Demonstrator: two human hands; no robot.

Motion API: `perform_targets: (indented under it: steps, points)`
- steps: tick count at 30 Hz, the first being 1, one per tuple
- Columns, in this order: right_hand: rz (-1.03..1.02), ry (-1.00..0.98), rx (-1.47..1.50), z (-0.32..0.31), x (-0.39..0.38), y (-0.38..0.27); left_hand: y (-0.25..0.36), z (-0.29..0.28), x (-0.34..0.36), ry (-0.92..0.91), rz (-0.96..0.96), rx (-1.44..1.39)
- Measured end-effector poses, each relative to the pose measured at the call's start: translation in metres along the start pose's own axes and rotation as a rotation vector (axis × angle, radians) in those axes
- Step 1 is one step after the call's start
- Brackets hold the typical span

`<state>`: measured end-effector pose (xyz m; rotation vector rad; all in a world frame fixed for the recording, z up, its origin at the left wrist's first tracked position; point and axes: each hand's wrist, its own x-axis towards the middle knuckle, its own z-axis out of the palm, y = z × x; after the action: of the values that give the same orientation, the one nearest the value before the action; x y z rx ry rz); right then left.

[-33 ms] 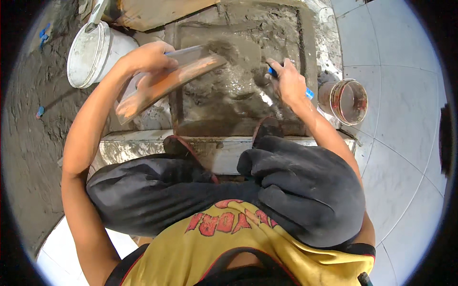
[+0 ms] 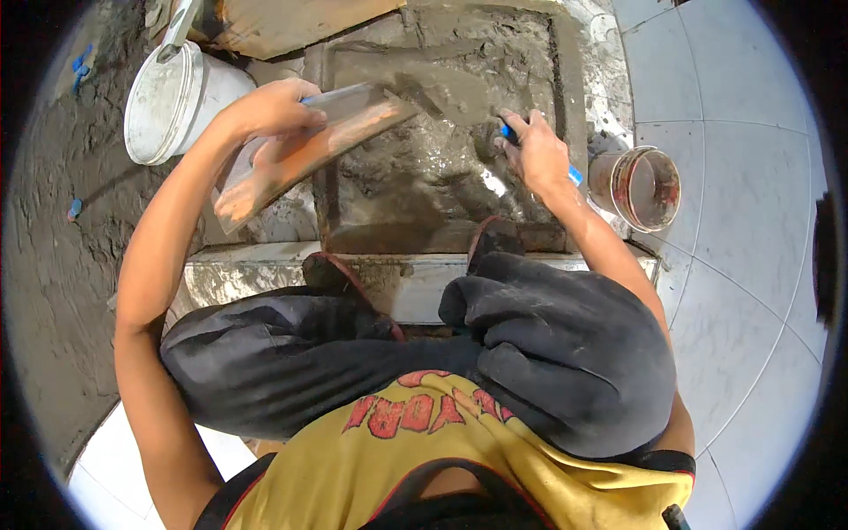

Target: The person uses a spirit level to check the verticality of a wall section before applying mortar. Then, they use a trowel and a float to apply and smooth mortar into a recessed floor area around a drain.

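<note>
My left hand [image 2: 276,108] is closed on a long, flat rectangular plate [image 2: 340,141] with a glossy face showing orange and pale streaks. The plate tilts over the left side of a square bed of wet grey mortar [image 2: 433,190], its far end near the bed's upper middle. Closed around the blue handle [image 2: 575,176] of a tool, my right hand [image 2: 539,155] is low over the mortar's right side. The tool's working end blends into the grey mix, so I cannot tell its shape.
A white bucket [image 2: 221,93] lies tilted at the far left, beside a rough grey surface [image 2: 53,291]. Near my right forearm is a small dirty bucket [image 2: 605,181] on pale tiles [image 2: 733,221]. A brown board [image 2: 291,22] lies at the back. My feet rest by a whitish ledge [image 2: 415,283].
My right hand and the blue-handled tool have shifted very slightly to the right. The plate in my left hand has barely moved.
</note>
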<state>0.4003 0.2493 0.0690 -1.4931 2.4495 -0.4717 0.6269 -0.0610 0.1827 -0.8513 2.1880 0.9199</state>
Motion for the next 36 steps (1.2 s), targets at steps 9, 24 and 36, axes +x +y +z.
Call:
perform_targets:
  steps: [9, 24, 36]
  points:
    - [0.727, -0.741, 1.412, -0.012, 0.000, -0.028, -0.012, 0.048, 0.013, 0.607, 0.306, -0.239]
    - [0.689, -1.076, 1.886, -0.007, -0.014, -0.064, -0.011, 0.095, 0.054, 0.536, 0.279, 0.168]
    - [-0.093, -0.611, 0.176, 0.013, -0.004, -0.034, 0.003, 0.076, 0.036, 0.470, 0.158, -0.079]
